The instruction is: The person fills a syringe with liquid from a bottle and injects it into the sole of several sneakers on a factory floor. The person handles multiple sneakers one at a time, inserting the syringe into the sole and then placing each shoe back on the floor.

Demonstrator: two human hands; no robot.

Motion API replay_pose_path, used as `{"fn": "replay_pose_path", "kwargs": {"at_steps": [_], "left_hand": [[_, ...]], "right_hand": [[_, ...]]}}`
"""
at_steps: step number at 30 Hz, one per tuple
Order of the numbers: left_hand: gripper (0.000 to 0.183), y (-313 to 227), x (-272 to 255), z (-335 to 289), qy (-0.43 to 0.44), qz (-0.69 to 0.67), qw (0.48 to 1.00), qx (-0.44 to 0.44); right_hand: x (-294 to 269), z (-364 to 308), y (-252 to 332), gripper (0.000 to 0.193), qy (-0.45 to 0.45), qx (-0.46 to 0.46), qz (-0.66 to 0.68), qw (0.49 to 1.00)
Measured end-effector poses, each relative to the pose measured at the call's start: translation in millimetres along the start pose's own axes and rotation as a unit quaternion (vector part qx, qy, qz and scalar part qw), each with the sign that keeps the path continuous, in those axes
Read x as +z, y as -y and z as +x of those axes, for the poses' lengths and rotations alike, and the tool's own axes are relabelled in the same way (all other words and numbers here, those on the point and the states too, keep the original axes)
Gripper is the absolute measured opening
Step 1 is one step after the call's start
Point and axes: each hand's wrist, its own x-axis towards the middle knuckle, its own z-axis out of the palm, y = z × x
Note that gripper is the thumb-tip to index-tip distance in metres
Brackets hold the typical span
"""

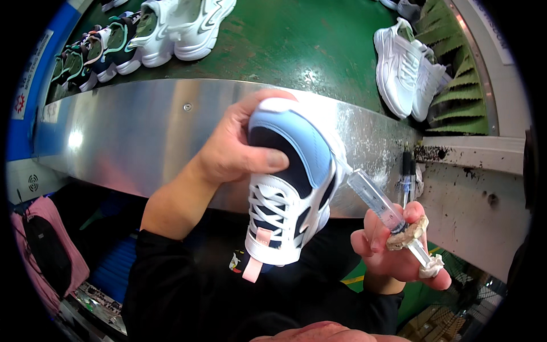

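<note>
My left hand [242, 139] is closed around the toe end of a sneaker [290, 171], its thumb pressed on the dark upper. The sneaker is white and black with a light blue toe panel, white laces and pink tabs. Its toe points away from me over the metal ledge. In my right hand [393, 245] is a clear plastic syringe [376, 196], gripped around its flange, with a thumb or finger at the plunger's end. Crusty tan material coats the flange. The syringe's tip meets the sneaker's right side, near the edge of the sole; the exact contact is hard to see.
A metal ledge [142, 134] runs in front of a green conveyor belt [285, 51]. Several sneakers [117, 43] line the belt's left; white sneakers [399, 68] stand at its right beside green flaps [458, 80]. Dark pens [407, 174] stand near the ledge's right end. A pink garment [57, 245] hangs lower left.
</note>
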Motion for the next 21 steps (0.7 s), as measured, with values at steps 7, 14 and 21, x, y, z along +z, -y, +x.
{"fn": "replay_pose_path", "kwargs": {"at_steps": [7, 14, 21], "left_hand": [[0.058, 8.0, -1.8, 3.1, -0.086, -0.064, 0.994, -0.008], [0.041, 12.0, -8.3, 7.3, -0.101, -0.064, 0.992, -0.028], [0.039, 12.7, -11.6, 15.0, -0.057, -0.126, 0.990, -0.032]], "right_hand": [[-33.2, -11.5, -14.7, 0.108, 0.025, -0.021, 0.049, 0.998], [-53.6, -26.7, -28.3, 0.112, 0.035, -0.041, 0.059, 0.997], [-60.8, -51.2, -38.7, 0.114, 0.012, -0.035, 0.043, 0.998]]}}
